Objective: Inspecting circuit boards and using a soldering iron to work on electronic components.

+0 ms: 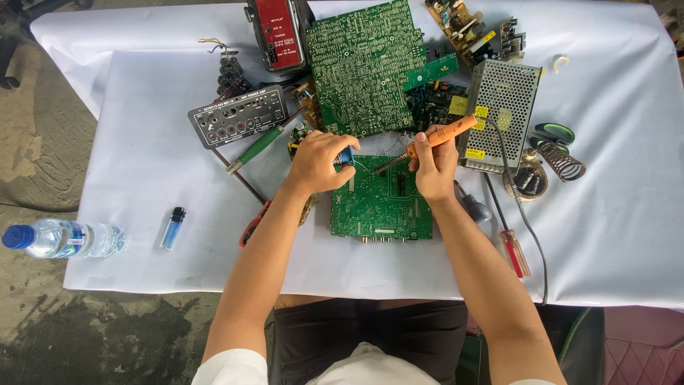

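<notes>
**Soldering on a small circuit board: hand positions and handling**

Head view. The small board (381, 207) lies flat on the white-covered worktop (142, 178), directly in front of the person, between both forearms. The right hand (434, 167) is closed around the orange handle of the soldering iron (434, 139); the metal tip slants down and left toward the board's upper edge. The left hand (317, 162) is closed on a small blue item (346, 157), held at the board's upper left corner; a thin wire appears to run from it toward the tip.

Handling, as judged: the board is light, stiff and thin, with fragile parts on its face. Hold it by the bare edges only. The iron is light; take it by the handle alone, as the metal end is presumably hot. Its cord (524, 214) trails right and may drag.

Nearby: a larger green board (363, 68), a perforated metal box (502, 114), a coil stand (563, 162), a red screwdriver (514, 251), a lighter (172, 227) and a bottle (64, 239).

Not determinable: the exact nature of the blue item, whether the tip touches the board, and the fingertips of both hands, which are hidden. The bottle is partly off the worktop edge.
</notes>
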